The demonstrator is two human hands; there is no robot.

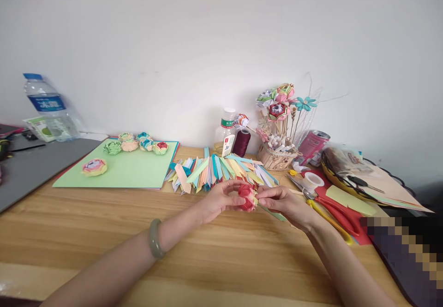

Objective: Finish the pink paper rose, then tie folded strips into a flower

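Note:
My left hand (221, 201) is closed around a red paper flower (247, 198), its thumb and fingers on the flower's left side. At the flower's right edge, where pale yellow paper shows, my right hand (282, 203) pinches with thumb and forefinger. A green paper strip (273, 213) runs down to the right from under that pinch; whether it is joined to the flower I cannot tell. Just behind both hands lies a heap of folded paper strips (218, 168) in many colours.
Several finished paper flowers (129, 145) sit on green paper sheets (138, 173) at left. Behind stand a glue bottle (226, 132), a dark thread spool (241, 143) and a flower basket (277, 157). Scissors (337, 215), white tape (313, 180) and a pink can (313, 146) are at right.

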